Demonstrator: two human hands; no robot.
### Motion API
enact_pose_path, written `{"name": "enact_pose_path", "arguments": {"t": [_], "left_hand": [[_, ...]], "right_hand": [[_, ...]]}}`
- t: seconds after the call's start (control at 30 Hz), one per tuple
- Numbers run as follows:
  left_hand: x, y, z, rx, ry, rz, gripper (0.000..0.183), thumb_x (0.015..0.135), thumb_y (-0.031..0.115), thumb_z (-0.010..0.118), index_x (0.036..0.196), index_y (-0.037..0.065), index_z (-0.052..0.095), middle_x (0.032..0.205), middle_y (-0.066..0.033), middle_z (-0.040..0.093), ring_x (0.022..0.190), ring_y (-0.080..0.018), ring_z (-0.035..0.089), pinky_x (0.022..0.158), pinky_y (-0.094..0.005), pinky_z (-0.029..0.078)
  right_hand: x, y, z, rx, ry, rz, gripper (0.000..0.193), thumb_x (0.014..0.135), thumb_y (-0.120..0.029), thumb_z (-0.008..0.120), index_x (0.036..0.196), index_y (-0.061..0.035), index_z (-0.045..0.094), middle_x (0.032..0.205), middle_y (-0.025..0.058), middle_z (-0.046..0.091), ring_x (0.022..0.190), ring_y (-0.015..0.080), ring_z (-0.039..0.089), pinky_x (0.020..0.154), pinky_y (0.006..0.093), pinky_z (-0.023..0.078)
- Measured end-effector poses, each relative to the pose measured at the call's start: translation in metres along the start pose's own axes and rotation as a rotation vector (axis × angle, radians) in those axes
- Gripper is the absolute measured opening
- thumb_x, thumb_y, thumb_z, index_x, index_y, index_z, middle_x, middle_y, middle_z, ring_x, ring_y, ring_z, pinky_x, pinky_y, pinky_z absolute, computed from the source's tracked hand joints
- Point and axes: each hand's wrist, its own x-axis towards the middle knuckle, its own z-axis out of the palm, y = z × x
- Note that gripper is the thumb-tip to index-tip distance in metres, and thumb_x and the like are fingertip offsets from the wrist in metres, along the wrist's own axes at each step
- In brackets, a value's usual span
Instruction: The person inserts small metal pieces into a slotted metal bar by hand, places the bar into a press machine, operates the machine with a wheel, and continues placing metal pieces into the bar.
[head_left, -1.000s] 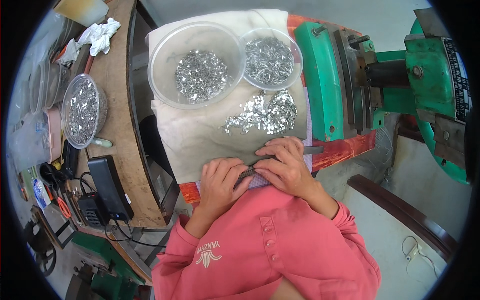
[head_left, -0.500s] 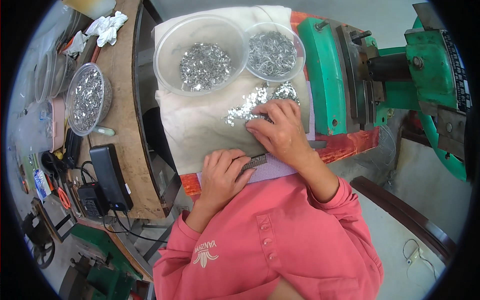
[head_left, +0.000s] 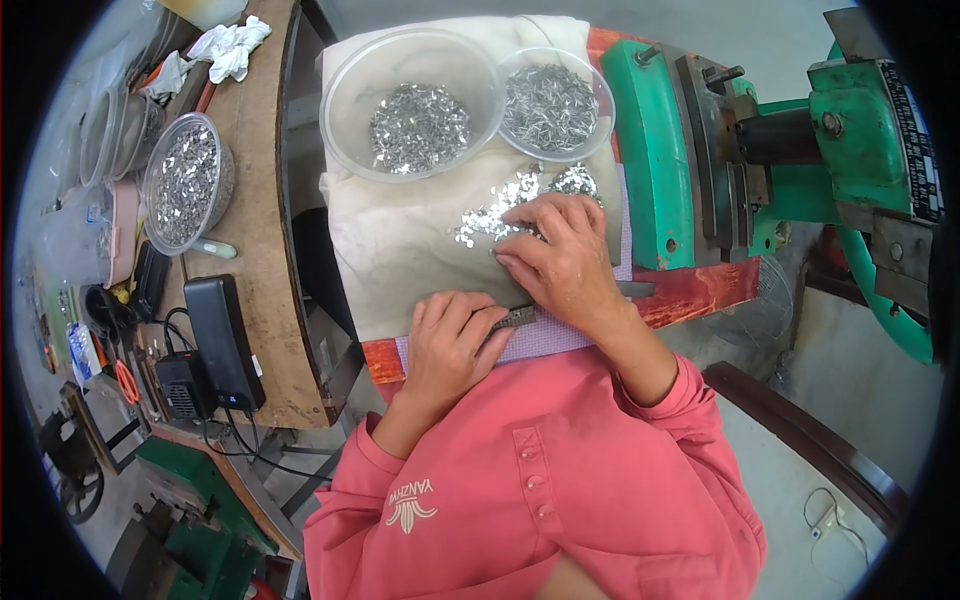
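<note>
My left hand (head_left: 448, 345) is closed around a short dark grooved metal bar (head_left: 517, 318), whose end sticks out past the thumb. Just ahead and to the right, my right hand (head_left: 570, 265) bends over a loose spread of small shiny metal pieces (head_left: 488, 213) on the pale cloth (head_left: 385, 265). Its thumb and forefinger are drawn together at the near edge of the spread; anything between them is too small to make out. A second heap of bright pieces (head_left: 574, 181) lies just beyond its knuckles.
Beyond my hands stand a large clear tub (head_left: 345, 140) of metal bits and a smaller tub (head_left: 606, 125) of thin metal pieces. A green machine (head_left: 650, 160) borders the right. On the left wooden bench (head_left: 255, 180) are another filled tub (head_left: 188, 185) and a black device (head_left: 222, 340).
The things at the left and back sit slightly farther right in the picture. My left hand and the bar have tilted a little; my right hand stays almost in place over the pieces.
</note>
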Motion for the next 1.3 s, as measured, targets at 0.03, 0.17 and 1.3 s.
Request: {"name": "enact_pose_path", "arguments": {"t": [0.03, 0.17, 1.3], "left_hand": [[0.001, 0.001, 0.000, -0.001, 0.000, 0.000, 0.027, 0.072, 0.017, 0.082, 0.094, 0.010, 0.069, 0.100, -0.0019, 0.066, 0.092, -0.0242, 0.059, 0.079, -0.0374, 0.041], [0.008, 0.005, 0.005, -0.008, 0.021, 0.017, 0.022, 0.074, 0.016, 0.080, 0.092, 0.010, 0.068, 0.096, -0.0015, 0.065, 0.088, -0.0240, 0.059, 0.077, -0.0373, 0.042], [0.001, 0.003, -0.006, -0.043, -0.004, -0.011, 0.025, 0.072, 0.013, 0.081, 0.091, 0.008, 0.066, 0.097, -0.0050, 0.065, 0.090, -0.0266, 0.060, 0.079, -0.0395, 0.044]], "right_hand": [[-0.001, 0.000, 0.001, 0.016, 0.003, 0.016, 0.016, 0.073, -0.013, 0.079, 0.086, -0.0135, 0.070, 0.112, 0.0010, 0.065, 0.111, 0.0265, 0.056, 0.098, 0.0442, 0.036], [-0.008, 0.001, -0.003, 0.068, 0.026, 0.050, 0.013, 0.073, -0.011, 0.077, 0.082, -0.0118, 0.067, 0.112, 0.0011, 0.064, 0.113, 0.0256, 0.054, 0.100, 0.0446, 0.034], [-0.010, 0.000, -0.003, 0.124, 0.040, 0.050, 0.015, 0.075, -0.011, 0.079, 0.089, -0.0114, 0.072, 0.108, 0.0038, 0.064, 0.106, 0.0272, 0.057, 0.096, 0.0431, 0.037]]}}
